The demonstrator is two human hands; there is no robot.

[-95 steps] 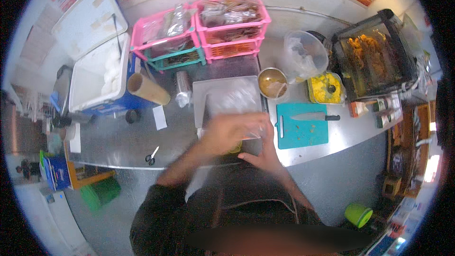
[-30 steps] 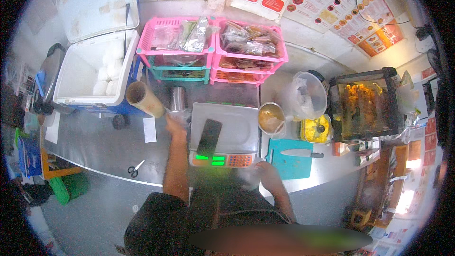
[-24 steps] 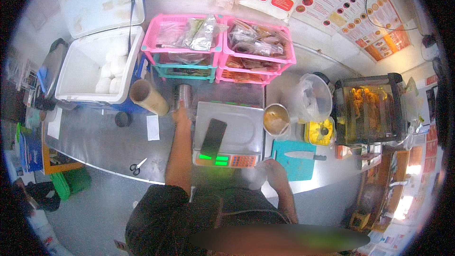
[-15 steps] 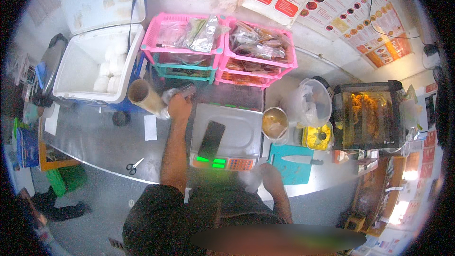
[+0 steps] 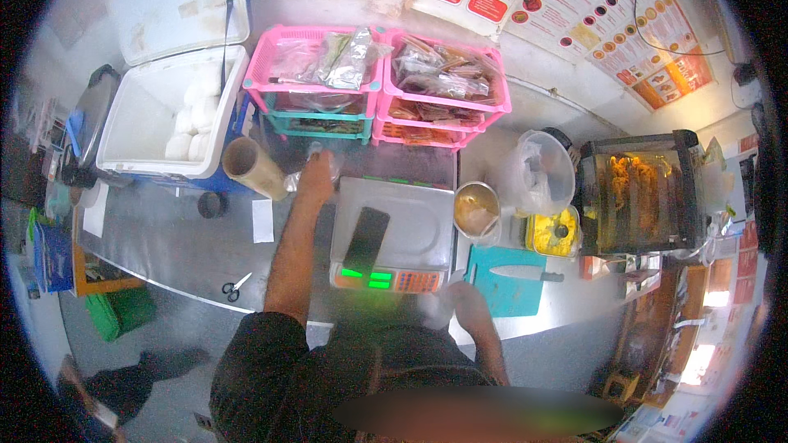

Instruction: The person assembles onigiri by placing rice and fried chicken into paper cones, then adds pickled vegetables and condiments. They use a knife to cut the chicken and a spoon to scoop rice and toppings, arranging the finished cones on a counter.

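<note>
My left hand (image 5: 315, 179) reaches past the far left corner of a silver weighing scale (image 5: 419, 230). Its fingers are closed on clear, shiny plastic packaging (image 5: 332, 162), whose exact kind is blurred. A wide cardboard tube (image 5: 247, 166) stands left of that hand. On the scale's plate lies a dark phone (image 5: 369, 238), above green lit displays and orange keys. At the scale's near right corner, my right hand (image 5: 469, 308) is closed on a crumpled, whitish see-through plastic bag (image 5: 437, 305).
Pink basket racks (image 5: 316, 86) hold packets at the back. An open cool box (image 5: 156, 160) contains white bundles. To the right are a metal bowl (image 5: 477, 212), a clear tub (image 5: 538, 172), a yellow-filled container (image 5: 552, 234) and a knife (image 5: 509, 271) on a teal board (image 5: 505, 299). Scissors (image 5: 235, 289) lie front left.
My left hand has shifted slightly up and right, and the plastic at its fingers has changed position. My right hand stays nearly where it was. The person at the far left has moved.
</note>
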